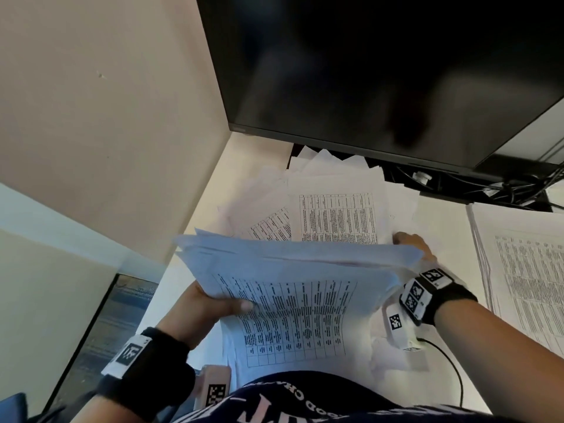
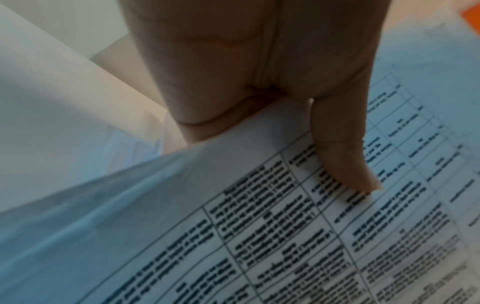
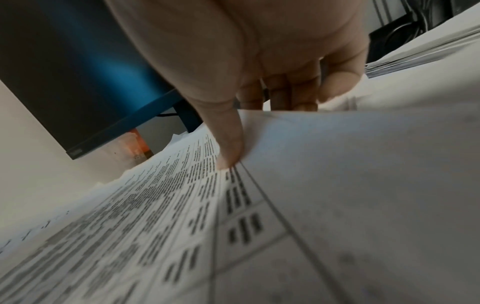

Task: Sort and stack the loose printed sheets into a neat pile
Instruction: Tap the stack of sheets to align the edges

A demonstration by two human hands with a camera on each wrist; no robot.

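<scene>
Both arms come in from the bottom of the head view, forearms angled up toward the middle, black wrist straps with printed marker tags on each. The left hand (image 1: 210, 303) sits at about 9 o'clock of the held bundle of sheets (image 1: 293, 288), thumb laid flat across the top page and the rest of the fingers underneath, so it's clamping that edge. In the left wrist view you can see the thumb (image 2: 345, 156) pressing right onto the printed table grid.

The right hand (image 1: 412, 244) is out at 3 o'clock of the bundle, reaching over its far right corner. In the right wrist view the thumb (image 3: 231, 144) is on top of the page and the fingers (image 3: 291, 92) curl behind the edge, so it's pinching the paper too.

The bundle is thin white paper, floppy, bowing in the middle, edges fanned and uneven, with black tables printed on it. It's held up off the white counter (image 1: 439, 227), just in front of the person's torso.

At 12 o'clock from it there's a messy spread of loose sheets (image 1: 335, 209) lying on the counter under the dark monitor (image 1: 381, 71). At 3 o'clock, well right, sits a squarer stacked pile (image 1: 525, 270) of the same printed pages.
</scene>
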